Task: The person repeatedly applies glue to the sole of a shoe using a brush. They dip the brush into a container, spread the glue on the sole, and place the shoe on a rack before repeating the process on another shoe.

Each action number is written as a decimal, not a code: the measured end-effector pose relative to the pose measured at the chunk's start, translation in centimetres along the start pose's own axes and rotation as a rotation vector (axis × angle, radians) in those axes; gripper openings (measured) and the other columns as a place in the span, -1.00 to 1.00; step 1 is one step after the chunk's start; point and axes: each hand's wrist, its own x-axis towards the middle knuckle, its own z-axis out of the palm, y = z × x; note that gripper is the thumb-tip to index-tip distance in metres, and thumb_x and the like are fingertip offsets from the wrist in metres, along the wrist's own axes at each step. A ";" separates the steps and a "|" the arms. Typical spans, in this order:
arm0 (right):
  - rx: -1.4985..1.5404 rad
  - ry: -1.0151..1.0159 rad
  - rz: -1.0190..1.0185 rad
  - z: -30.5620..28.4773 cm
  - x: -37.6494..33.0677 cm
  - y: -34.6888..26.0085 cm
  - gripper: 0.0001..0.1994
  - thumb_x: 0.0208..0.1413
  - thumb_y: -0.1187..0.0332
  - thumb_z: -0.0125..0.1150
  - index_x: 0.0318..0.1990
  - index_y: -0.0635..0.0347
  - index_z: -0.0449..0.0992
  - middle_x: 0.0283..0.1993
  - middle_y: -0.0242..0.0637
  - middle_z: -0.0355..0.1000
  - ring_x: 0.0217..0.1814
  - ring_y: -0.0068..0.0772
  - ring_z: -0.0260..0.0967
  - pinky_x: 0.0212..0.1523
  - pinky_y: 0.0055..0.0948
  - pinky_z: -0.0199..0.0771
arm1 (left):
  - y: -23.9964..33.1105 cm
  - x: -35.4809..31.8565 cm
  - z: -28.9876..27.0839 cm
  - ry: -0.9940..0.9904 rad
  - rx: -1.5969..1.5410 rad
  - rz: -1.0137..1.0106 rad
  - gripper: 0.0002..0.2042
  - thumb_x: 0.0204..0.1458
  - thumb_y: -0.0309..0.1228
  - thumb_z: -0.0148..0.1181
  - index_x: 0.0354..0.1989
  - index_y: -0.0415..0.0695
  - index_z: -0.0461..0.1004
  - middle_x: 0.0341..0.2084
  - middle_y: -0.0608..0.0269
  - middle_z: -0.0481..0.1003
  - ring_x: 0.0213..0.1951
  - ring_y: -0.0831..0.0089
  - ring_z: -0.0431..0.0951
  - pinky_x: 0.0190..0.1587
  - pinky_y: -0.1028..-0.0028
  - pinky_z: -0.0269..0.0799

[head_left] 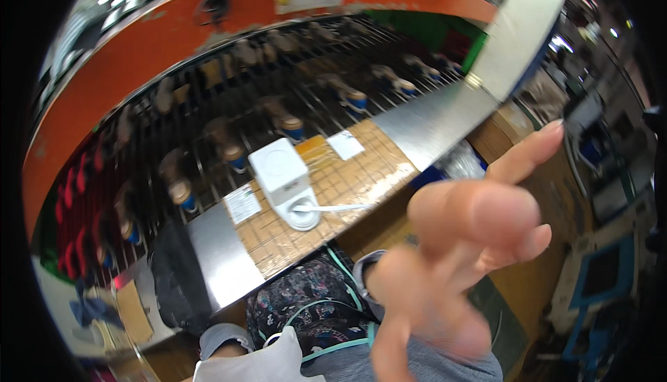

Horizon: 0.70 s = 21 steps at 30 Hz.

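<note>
White boxy device (281, 173) on tiled bench (361, 173), right hand (458, 243) raised close, fingers spread, holding nothing

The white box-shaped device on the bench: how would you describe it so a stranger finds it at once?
Start at the long steel bench below the orange rail. Its middle holds a tan gridded mat, and the white device stands on the mat's left part, between two white paper labels. It alone is a tall block on a round base, with a thin white cable leading right towards the raised right hand.
</note>
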 end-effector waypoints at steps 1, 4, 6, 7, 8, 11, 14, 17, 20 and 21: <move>-0.003 -0.014 -0.030 0.9 0.3 -0.1 -0.33 0.18 -0.04 0.07 0.41 -0.53 -0.08 0.27 -0.24 0.01 0.04 -0.19 0.16 -0.09 -0.03 0.41 | -0.3 -0.4 0.2 0.003 -0.027 -0.014 -0.74 0.10 -0.30 0.11 -0.05 0.04 0.31 -0.13 0.38 0.41 -0.04 0.48 0.36 0.06 0.20 0.11; 0.008 -0.051 -0.099 2.4 0.5 -0.3 -0.30 0.14 -0.02 0.11 0.40 -0.55 -0.07 0.27 -0.27 0.04 0.05 -0.23 0.18 -0.09 -0.13 0.42 | -0.9 -1.1 1.0 -0.006 -0.090 -0.039 -0.75 0.09 -0.30 0.11 -0.05 0.04 0.31 -0.13 0.38 0.41 -0.04 0.48 0.36 0.06 0.21 0.10; 0.027 -0.061 -0.136 3.0 0.1 -0.5 -0.28 0.12 -0.01 0.14 0.40 -0.56 -0.07 0.27 -0.30 0.06 0.06 -0.26 0.19 -0.10 -0.19 0.42 | -1.1 -1.3 1.6 -0.014 -0.119 -0.045 -0.75 0.09 -0.30 0.11 -0.06 0.04 0.32 -0.13 0.38 0.41 -0.04 0.48 0.36 0.06 0.21 0.10; 0.043 -0.056 -0.152 3.3 -0.1 -0.6 -0.27 0.11 -0.01 0.15 0.40 -0.56 -0.07 0.27 -0.31 0.07 0.07 -0.27 0.20 -0.10 -0.23 0.43 | -1.1 -1.3 1.8 -0.014 -0.127 -0.049 -0.75 0.09 -0.30 0.11 -0.06 0.04 0.32 -0.13 0.39 0.41 -0.04 0.49 0.36 0.05 0.21 0.10; 0.063 -0.056 -0.163 3.5 -0.3 -0.5 -0.26 0.09 0.00 0.17 0.40 -0.57 -0.07 0.27 -0.32 0.08 0.07 -0.29 0.20 -0.10 -0.26 0.43 | -1.1 -1.4 2.2 -0.017 -0.133 -0.051 -0.75 0.09 -0.30 0.11 -0.06 0.04 0.32 -0.13 0.39 0.41 -0.04 0.49 0.36 0.05 0.21 0.10; 0.144 -0.014 -0.197 3.5 -0.9 -0.2 -0.23 0.06 0.01 0.21 0.40 -0.59 -0.06 0.27 -0.35 0.10 0.08 -0.33 0.22 -0.10 -0.36 0.44 | -0.8 -1.7 3.0 -0.024 -0.150 -0.051 -0.75 0.09 -0.30 0.11 -0.06 0.05 0.32 -0.13 0.39 0.41 -0.04 0.49 0.36 0.05 0.21 0.10; 0.229 0.060 -0.175 3.1 -1.6 0.3 -0.20 0.02 0.03 0.25 0.40 -0.60 -0.06 0.27 -0.38 0.13 0.10 -0.37 0.24 -0.11 -0.46 0.45 | -1.0 -1.8 3.1 -0.020 -0.150 -0.044 -0.75 0.09 -0.30 0.11 -0.06 0.05 0.33 -0.13 0.39 0.41 -0.03 0.50 0.36 0.05 0.21 0.09; 0.365 0.024 -0.181 2.3 -2.0 0.4 -0.17 -0.01 0.04 0.29 0.40 -0.62 -0.05 0.26 -0.41 0.16 0.11 -0.41 0.26 -0.11 -0.56 0.47 | -1.2 -1.9 3.0 -0.018 -0.149 -0.038 -0.75 0.09 -0.30 0.11 -0.06 0.05 0.33 -0.13 0.40 0.41 -0.03 0.50 0.36 0.05 0.21 0.09; 0.377 -0.119 -0.325 2.1 -2.2 1.2 -0.13 -0.06 0.00 0.32 0.41 -0.50 -0.06 0.33 -0.37 0.10 0.29 -0.38 0.08 0.00 -0.49 0.43 | -0.9 -2.2 3.4 -0.025 -0.140 -0.045 -0.76 0.09 -0.30 0.11 -0.07 0.05 0.33 -0.13 0.40 0.41 -0.03 0.51 0.35 0.05 0.22 0.09; 0.307 -0.066 -0.403 2.6 -2.4 1.9 -0.12 -0.06 0.00 0.32 0.42 -0.45 -0.06 0.34 -0.36 0.09 0.33 -0.38 0.01 0.05 -0.48 0.40 | -0.8 -2.3 3.5 -0.033 -0.137 -0.052 -0.76 0.09 -0.30 0.11 -0.07 0.05 0.33 -0.13 0.40 0.41 -0.03 0.51 0.35 0.05 0.22 0.08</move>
